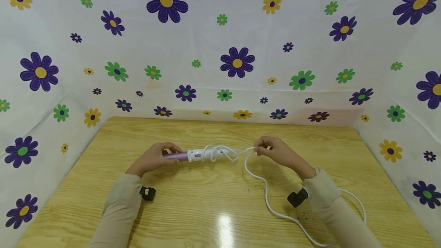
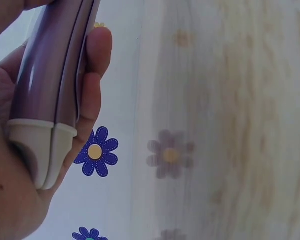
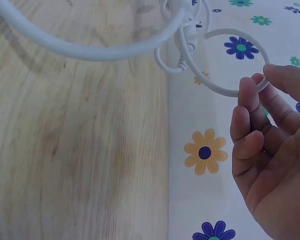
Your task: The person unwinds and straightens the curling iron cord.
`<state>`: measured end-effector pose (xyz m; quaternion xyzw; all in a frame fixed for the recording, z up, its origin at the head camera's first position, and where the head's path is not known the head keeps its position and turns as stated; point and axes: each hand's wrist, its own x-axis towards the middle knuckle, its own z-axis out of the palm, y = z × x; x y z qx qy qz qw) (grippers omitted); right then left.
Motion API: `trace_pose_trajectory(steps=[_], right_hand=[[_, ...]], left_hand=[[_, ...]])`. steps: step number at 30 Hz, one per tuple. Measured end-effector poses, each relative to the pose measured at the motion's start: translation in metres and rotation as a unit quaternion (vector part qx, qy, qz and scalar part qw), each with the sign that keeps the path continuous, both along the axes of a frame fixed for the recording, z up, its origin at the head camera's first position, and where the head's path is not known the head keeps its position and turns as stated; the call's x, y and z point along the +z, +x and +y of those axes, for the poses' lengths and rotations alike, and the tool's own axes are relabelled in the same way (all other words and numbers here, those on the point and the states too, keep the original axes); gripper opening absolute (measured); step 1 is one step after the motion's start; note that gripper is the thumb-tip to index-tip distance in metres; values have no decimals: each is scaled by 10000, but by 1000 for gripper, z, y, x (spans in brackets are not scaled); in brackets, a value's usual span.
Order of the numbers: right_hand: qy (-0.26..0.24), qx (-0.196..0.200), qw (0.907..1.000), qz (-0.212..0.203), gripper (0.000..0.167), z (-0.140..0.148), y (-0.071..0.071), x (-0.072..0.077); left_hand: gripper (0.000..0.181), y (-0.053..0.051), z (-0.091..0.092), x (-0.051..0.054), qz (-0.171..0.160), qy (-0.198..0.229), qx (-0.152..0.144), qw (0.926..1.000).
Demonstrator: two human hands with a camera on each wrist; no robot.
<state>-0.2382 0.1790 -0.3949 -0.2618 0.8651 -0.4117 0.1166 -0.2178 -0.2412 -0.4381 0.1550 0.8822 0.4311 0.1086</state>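
Note:
A hair straightener, purple at one end and white at the other, is held roughly level over the wooden table. My left hand grips its purple end; in the left wrist view the fingers curl round the purple casing, whose cream-coloured tip lies against the palm. Loops of white cord wind loosely about the white part. To the right, my right hand pinches the cord between thumb and fingertips. A curved stretch of the cord runs from those fingertips in the right wrist view.
The slack cord trails over the wooden table and passes beneath the right forearm. White sheeting printed with flowers stands around the back and sides. A black wrist camera sits at the left cuff, another camera at the right.

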Motion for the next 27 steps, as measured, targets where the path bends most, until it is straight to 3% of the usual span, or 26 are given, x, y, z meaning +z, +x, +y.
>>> trace_pose_trajectory(steps=[13,27], right_hand=[[232,-43,9994,-269,16,33,18,-6],[315,-120,9985,-421,14,47,15,-36]], left_hand=[[35,-2,-4,0,-36,-12,143,9999],[34,-3,-1,-1,30,-11,81,10000]])
